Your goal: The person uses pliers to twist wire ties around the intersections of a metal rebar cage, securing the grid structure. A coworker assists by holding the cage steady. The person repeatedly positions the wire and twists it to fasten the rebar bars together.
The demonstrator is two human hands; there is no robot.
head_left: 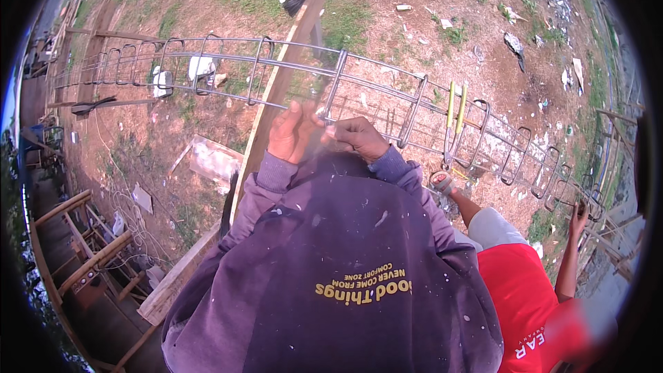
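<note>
Fingers [298, 119] of the left hand [290, 135] are curling tight, pinching at a point on the near bar of the long rebar cage [387, 93]; whatever thin piece they are gripping is too small to make out; the right hand [358, 137] is closing in just beside it, fingertips bent onto the same spot, touching the steel; both purple sleeves are coming up from below; the cage is lying horizontally across a slanted wooden plank [283, 76], stretching away left and right over bare dirt; yellow-handled pliers [454, 121] are hanging on its bars to the right; another person in a red shirt [532, 311] is gripping the cage's far right end.
</note>
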